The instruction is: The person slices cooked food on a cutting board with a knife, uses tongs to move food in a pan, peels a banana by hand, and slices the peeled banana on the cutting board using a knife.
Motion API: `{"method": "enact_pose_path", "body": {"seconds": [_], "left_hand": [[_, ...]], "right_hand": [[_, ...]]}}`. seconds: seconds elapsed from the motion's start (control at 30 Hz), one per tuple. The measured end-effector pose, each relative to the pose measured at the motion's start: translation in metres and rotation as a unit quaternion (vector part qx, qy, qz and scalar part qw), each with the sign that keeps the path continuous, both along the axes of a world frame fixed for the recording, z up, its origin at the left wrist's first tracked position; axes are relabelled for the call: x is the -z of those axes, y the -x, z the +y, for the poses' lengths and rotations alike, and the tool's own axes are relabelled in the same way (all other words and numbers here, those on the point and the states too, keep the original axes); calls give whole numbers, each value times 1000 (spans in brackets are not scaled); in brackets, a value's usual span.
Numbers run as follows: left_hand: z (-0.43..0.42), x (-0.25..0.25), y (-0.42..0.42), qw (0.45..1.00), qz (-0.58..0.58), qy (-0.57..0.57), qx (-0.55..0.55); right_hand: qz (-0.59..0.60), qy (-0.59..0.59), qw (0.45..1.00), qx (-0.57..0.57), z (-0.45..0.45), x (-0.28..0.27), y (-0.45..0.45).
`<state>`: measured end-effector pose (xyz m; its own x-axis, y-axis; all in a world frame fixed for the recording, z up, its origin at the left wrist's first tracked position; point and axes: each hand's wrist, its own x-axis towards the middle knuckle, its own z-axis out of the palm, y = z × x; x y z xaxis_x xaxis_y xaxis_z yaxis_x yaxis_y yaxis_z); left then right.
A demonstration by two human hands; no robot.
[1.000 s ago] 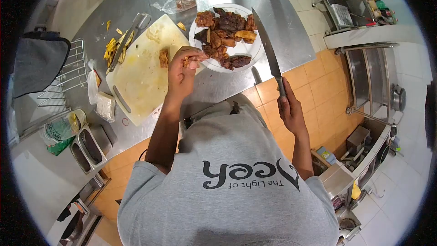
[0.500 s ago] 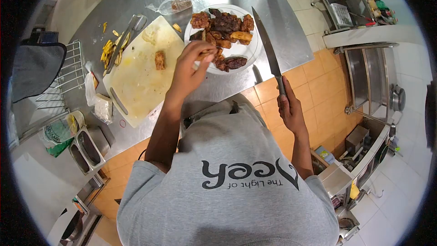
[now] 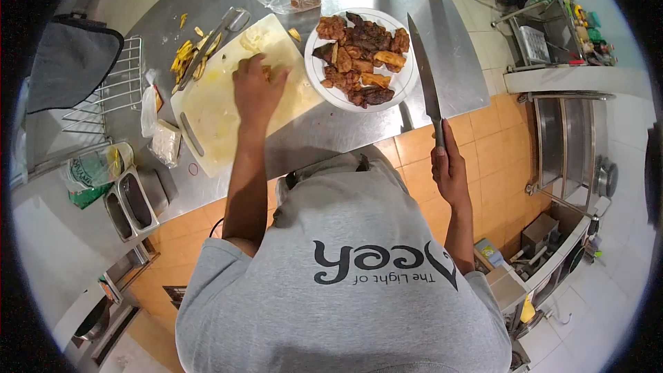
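Note:
My left hand (image 3: 258, 90) is over the cream cutting board (image 3: 214, 107), thumb and fingers curled round a browned, fried-looking block of food (image 3: 267, 72), mostly hidden by the hand. My right hand (image 3: 450, 166) grips the handle of a long kitchen knife (image 3: 426, 72), blade pointing away from me, close to the right rim of the plate. On the white plate (image 3: 404, 90), right of the board, several dark brown and golden fried pieces (image 3: 364, 52) are heaped.
Yellow peel strips (image 3: 183, 62) and metal tongs (image 3: 210, 45) lie along the board's left edge. Behind it is a plastic-wrapped brown block (image 3: 304, 1). Wrapped white packs (image 3: 165, 141) sit at left on the steel table (image 3: 456, 69), near a wire rack (image 3: 114, 83).
My left hand has gone from the plate leftward to the block on the board. A golden piece now lies at the plate's near side. The knife stays in my right hand.

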<state>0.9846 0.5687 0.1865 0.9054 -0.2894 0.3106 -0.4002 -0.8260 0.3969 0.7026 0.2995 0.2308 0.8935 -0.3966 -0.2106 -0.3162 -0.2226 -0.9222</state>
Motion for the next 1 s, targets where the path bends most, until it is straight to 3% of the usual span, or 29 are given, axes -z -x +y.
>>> {"method": "enact_pose_path", "body": {"seconds": [0.07,0.17,0.27,0.3,0.37,0.47,0.57,0.77,0.87,1.0], "left_hand": [[23,17,-7,997,24,-41,-52],[28,14,-12,996,85,-32,-26],[28,4,-15,990,131,48,-5],[29,6,-17,969,196,153,5],[35,13,-20,880,319,351,25],[27,-22,-3,649,482,588,-33],[35,-14,-2,530,536,656,36],[23,-17,8,411,566,712,65],[14,-18,10,414,556,718,70],[2,-39,18,293,590,747,90]], "right_hand": [[-1,-5,1000,-1,1,2,-1],[2,-5,1000,-19,1,2,-6],[-9,-7,1000,-28,2,-1,-10],[-11,-1,1000,-26,2,-2,-11],[-12,10,1000,-24,2,-1,-12],[-6,-8,1000,-13,4,-2,-11],[-12,-6,1000,-16,6,0,-8],[-9,7,1000,-12,9,5,-2],[-7,-2,1000,-6,9,5,-1],[-10,-10,1000,-7,7,5,1]]}}
